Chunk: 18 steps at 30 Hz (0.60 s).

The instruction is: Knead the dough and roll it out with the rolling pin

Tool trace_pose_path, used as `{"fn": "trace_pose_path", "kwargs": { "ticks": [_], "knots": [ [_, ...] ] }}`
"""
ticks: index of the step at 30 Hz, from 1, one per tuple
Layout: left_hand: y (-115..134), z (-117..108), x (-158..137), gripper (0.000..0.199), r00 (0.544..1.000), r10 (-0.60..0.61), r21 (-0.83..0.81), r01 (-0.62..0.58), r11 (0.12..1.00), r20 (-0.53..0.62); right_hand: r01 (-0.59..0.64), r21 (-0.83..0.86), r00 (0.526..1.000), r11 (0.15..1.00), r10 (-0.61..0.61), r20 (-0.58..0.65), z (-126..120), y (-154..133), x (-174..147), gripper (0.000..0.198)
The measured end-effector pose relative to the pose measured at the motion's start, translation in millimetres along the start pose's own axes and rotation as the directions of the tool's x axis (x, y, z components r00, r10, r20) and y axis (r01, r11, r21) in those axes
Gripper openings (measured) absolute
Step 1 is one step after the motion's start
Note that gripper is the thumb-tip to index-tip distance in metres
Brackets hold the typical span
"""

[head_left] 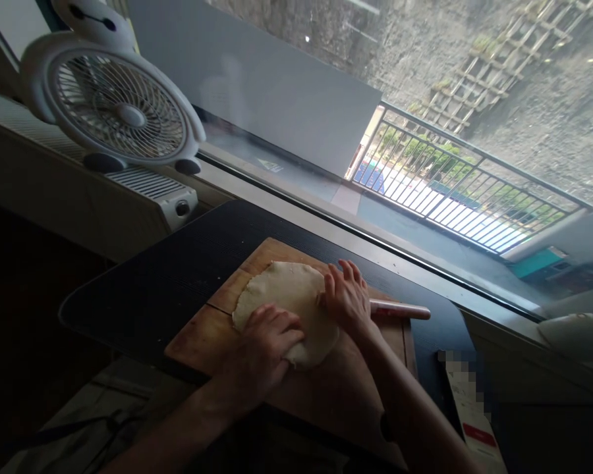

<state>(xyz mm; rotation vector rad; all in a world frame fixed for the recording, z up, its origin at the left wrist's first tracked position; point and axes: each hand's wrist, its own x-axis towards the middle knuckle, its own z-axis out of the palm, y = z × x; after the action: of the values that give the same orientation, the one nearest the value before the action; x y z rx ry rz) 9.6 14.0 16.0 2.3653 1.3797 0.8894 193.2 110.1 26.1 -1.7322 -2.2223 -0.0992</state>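
A round, flat sheet of pale dough point(286, 283) with an uneven edge lies on a wooden cutting board point(202, 342). My left hand point(271, 336) is at the near left side of the dough, its bent fingers on the surface and its thumb side by the near edge. Over the dough's right side, my right hand point(348, 296) is closed around a wooden rolling pin point(400, 309). One end of the pin sticks out to the right past the hand, and a short bit shows on the left. The palms hide the exact contact.
The board rests on a black table point(143, 276) beside a window. A white fan point(128, 115) stands on a heater point(165, 201) at the left. A partly blurred package point(474, 408) lies near the table's right edge. Beyond the glass is a railing point(454, 178).
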Motion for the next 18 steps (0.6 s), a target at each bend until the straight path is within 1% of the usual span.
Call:
{"fn": "trace_pose_path", "kwargs": {
  "ticks": [2,3,5,7,10,12,14,16,18],
  "knots": [
    [-1,-6,1,0.037,0.997,-0.046,0.064,0.049,0.997,-0.059,-0.098,0.057,0.995,0.994,0.096,0.034,3,4,41,0.042],
    [-1,-10,2,0.037,0.993,-0.070,0.110,0.081,0.991,-0.095,-0.125,0.077,0.992,0.989,0.122,0.042,3,5,54,0.044],
    [3,-14,4,0.036,0.983,-0.095,0.222,0.129,0.966,-0.154,-0.139,0.096,0.990,0.986,0.136,0.037,4,5,62,0.049],
    [10,-10,8,0.031,0.987,-0.065,0.323,0.110,0.940,-0.146,-0.108,0.092,0.994,0.990,0.107,0.016,5,6,49,0.050],
    [20,8,21,0.020,0.998,0.019,0.378,0.006,0.926,-0.064,-0.073,0.016,0.997,0.997,0.073,-0.015,4,15,23,0.053],
    [24,21,31,0.016,0.997,0.054,0.366,-0.033,0.930,-0.048,-0.105,-0.047,0.995,0.993,0.105,-0.004,-2,24,15,0.058],
    [23,27,36,0.015,0.995,0.092,0.340,-0.075,0.938,-0.035,-0.180,-0.070,0.983,0.981,0.182,0.026,-11,35,14,0.064],
    [18,24,33,0.016,0.980,0.199,0.272,-0.198,0.942,0.023,-0.237,-0.042,0.969,0.971,0.239,0.056,-20,41,11,0.067],
    [11,17,23,0.017,0.952,0.296,0.171,-0.306,0.937,0.081,-0.234,0.010,0.968,0.972,0.232,0.092,-25,41,-2,0.065]
  ]
}}
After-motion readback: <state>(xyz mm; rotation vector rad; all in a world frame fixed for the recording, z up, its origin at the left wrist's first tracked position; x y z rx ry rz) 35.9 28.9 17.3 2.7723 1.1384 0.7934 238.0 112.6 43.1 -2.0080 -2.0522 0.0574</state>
